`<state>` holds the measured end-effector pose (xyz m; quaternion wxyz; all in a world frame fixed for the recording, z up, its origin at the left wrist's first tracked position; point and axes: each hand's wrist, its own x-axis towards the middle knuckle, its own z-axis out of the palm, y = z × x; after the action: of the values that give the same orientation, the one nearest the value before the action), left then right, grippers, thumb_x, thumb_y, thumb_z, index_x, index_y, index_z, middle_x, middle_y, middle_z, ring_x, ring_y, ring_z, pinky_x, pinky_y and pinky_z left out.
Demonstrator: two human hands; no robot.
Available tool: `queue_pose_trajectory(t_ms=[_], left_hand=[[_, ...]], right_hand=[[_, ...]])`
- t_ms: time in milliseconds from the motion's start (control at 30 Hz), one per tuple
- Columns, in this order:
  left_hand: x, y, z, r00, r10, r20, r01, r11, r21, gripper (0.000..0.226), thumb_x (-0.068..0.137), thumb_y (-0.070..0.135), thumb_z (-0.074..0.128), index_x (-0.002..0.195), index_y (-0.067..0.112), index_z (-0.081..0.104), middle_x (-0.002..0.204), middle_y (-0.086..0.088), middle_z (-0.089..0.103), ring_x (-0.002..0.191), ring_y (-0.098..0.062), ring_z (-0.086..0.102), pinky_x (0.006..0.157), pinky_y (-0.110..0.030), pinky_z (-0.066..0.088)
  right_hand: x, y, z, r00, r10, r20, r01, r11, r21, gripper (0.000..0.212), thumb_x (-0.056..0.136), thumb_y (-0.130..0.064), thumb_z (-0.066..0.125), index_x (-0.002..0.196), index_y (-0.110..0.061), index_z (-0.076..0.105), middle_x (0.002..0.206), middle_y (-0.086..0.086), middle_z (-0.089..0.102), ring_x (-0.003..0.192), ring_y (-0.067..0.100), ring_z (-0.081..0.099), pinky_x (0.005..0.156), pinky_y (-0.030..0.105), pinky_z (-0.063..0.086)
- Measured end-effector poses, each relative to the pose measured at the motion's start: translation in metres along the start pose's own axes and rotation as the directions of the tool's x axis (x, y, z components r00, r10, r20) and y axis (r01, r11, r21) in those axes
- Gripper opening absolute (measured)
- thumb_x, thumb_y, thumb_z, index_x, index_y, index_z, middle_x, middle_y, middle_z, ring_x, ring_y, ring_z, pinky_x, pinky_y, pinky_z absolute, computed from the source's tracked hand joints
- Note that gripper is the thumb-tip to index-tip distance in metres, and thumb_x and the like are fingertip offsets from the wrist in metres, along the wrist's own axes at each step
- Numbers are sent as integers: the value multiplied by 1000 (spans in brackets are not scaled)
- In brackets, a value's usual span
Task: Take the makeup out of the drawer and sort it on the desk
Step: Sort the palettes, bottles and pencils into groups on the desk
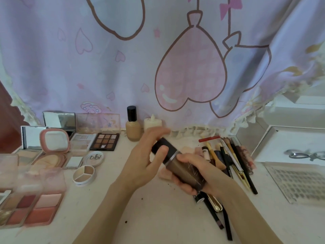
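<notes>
A brown foundation bottle (182,170) with a black cap is held tilted above the middle of the desk (149,217). My right hand (197,173) grips its body from below. My left hand (146,159) holds the black cap, thumb on top. On the left lie open palettes: a brown eyeshadow palette (105,141), a pink blush palette (35,208), a pink compact (54,143) and a round three-part concealer (84,175). A beige foundation bottle (133,125) stands at the back. Pencils and brushes (232,159) lie in a pile to the right.
A cloth with pink heart balloons (190,71) hangs behind the desk. At the right stand a white box (263,143) holding an eyelash curler (304,154) and a clear tray of false lashes (299,184). A small cream candle (152,123) sits by the beige bottle.
</notes>
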<state>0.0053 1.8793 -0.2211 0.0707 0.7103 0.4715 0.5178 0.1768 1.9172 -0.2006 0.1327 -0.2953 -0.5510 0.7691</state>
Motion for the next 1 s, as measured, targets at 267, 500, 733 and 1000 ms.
queue_pose_trajectory(t_ms=[267, 500, 733, 1000], left_hand=[[0, 8, -1, 986, -87, -143, 82, 996, -46, 38, 89, 26, 33, 62, 8, 51, 55, 0, 48, 54, -11, 45, 52, -12, 33], [0, 12, -3, 949, -212, -231, 180, 971, -156, 36, 90, 8, 36, 57, 15, 49, 60, 5, 52, 56, -1, 47, 56, -7, 34], [3, 13, -2, 906, -372, -201, 298, 899, -320, 27, 87, 20, 45, 61, 14, 50, 56, 10, 49, 56, 0, 44, 55, -9, 34], [2, 0, -16, 896, -328, 300, 443, 706, -552, 55, 68, 62, 67, 114, 31, 64, 112, 4, 64, 105, -15, 56, 86, -32, 45]], right_hand=[[3, 4, 9, 990, 1, 144, 20, 989, -146, 33, 94, -37, 47, 96, -4, 50, 65, 7, 56, 41, 10, 46, 39, 20, 38], [4, 2, 23, 997, -49, 67, 64, 968, -243, 30, 97, -30, 44, 79, -7, 50, 62, 4, 56, 40, 11, 45, 41, 22, 37], [7, 2, 29, 998, -62, 0, 61, 983, -173, 27, 95, -32, 48, 81, -9, 48, 64, 8, 55, 40, 13, 45, 39, 22, 37], [6, 8, 19, 980, -183, -79, 183, 983, -12, 33, 82, -36, 53, 97, -7, 52, 79, 12, 68, 62, 25, 63, 58, 31, 51]])
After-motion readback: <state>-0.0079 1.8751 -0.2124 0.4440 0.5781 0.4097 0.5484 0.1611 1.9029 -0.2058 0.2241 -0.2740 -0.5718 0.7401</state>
